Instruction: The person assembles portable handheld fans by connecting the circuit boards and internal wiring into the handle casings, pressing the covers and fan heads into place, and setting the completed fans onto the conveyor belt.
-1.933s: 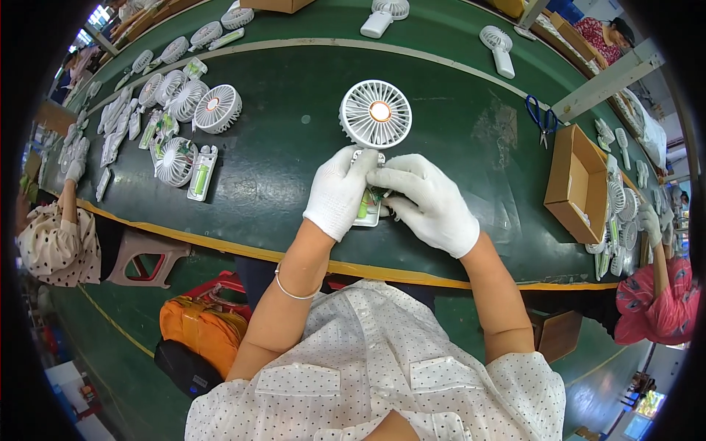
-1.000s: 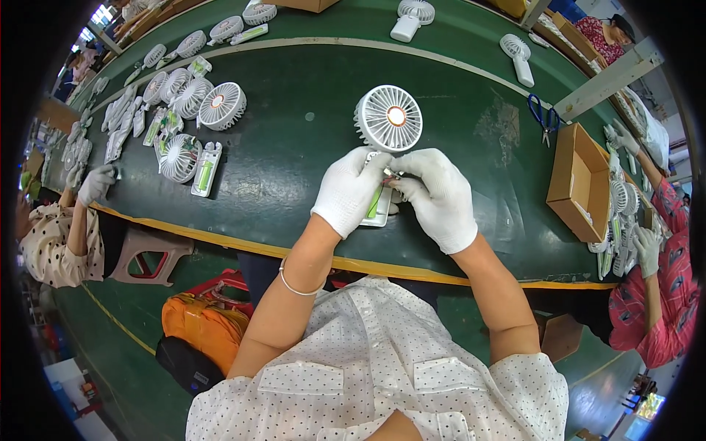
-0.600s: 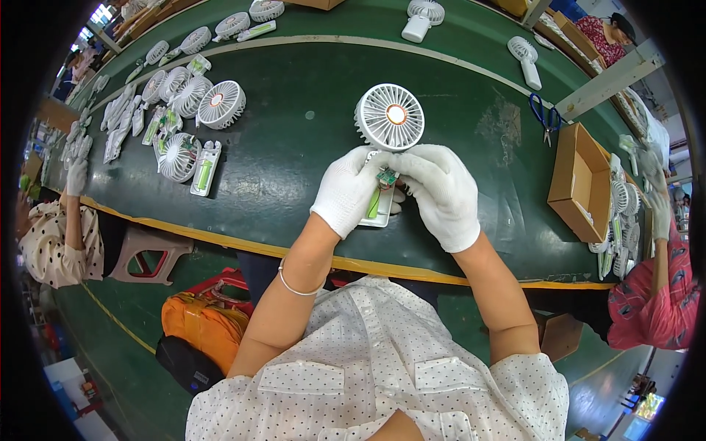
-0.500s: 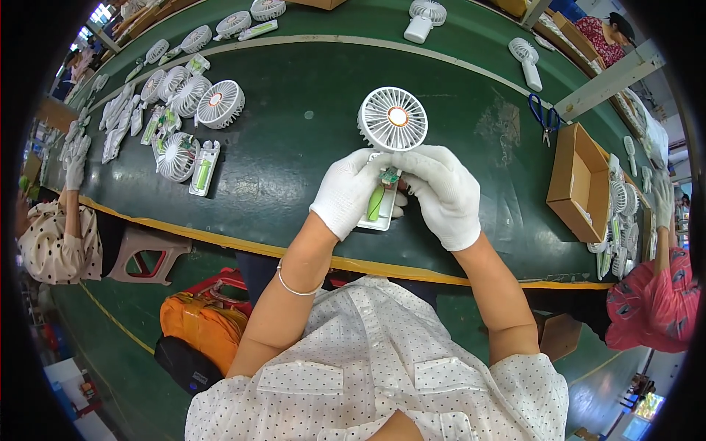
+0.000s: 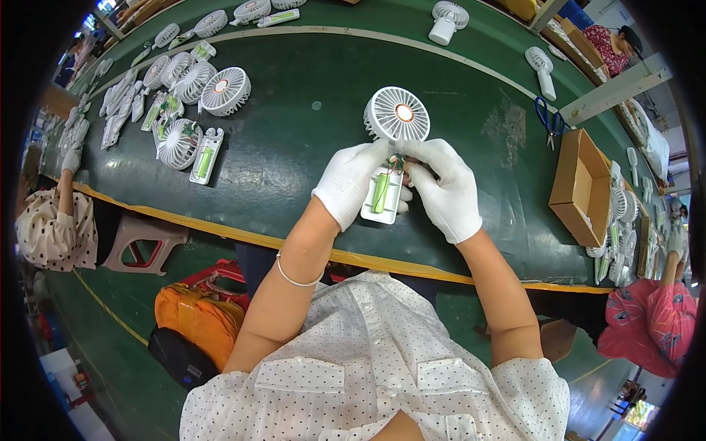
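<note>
- Near left, below the table: bag, orange and black; stool to its left.
- Fan at mid-table, between the gloved hands; head on the far side, handle toward the near edge. Handle face open, green battery visible inside.
- Left hand: closed on the handle's left side, just below the head.
- Right hand: fingers bent, tips at the wires near the top of the handle; cannot tell whether any wire is pinched.
- Right: box, brown, open-topped; more fans beside it, on its right.
- Left: cluster of white parts, some with green batteries showing.
- Beyond box: scissors, blue handles.
- Far, past the pale strip: two white fans, well apart.
</note>
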`<state>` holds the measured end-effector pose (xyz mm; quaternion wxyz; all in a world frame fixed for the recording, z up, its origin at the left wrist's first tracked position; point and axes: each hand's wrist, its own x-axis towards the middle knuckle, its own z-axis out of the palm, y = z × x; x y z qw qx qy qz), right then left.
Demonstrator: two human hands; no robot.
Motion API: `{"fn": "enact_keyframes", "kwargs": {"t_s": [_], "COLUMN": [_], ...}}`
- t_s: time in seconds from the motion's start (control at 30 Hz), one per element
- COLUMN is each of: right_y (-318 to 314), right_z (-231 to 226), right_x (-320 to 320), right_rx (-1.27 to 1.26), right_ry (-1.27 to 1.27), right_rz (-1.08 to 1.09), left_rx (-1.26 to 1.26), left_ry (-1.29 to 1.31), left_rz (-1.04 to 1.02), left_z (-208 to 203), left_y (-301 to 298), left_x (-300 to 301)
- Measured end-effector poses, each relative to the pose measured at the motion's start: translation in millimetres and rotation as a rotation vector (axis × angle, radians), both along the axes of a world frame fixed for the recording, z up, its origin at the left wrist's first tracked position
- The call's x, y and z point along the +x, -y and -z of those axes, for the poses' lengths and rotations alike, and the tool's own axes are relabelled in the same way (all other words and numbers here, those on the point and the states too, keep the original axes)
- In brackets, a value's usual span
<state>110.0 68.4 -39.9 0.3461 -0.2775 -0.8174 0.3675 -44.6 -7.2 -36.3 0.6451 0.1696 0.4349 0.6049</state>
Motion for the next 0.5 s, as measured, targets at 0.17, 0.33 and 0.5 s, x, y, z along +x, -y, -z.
{"fn": "enact_keyframes", "kwargs": {"t_s": [0.17, 0.33, 0.5], "right_y": [1.5, -0.3, -9.2], "right_z": [0.0, -2.1, -4.1], "right_x": [-2.6, -1.7, 5.8], "right_rx": [0.192, 0.236, 0.373], "right_ry": [0.001, -0.048, -0.055], "right_rz": [-0.005, -0.042, 0.077], "left_rx": [-0.002, 0.024, -0.025], "left_ry": [0.011, 0.031, -0.065], "left_rz": [0.02, 0.021, 0.056], "left_z": [-3.3, -2.1, -4.0], "left_y": [0.6, 1.1, -0.4], "left_x": [-3.5, -5.8, -5.4]}}
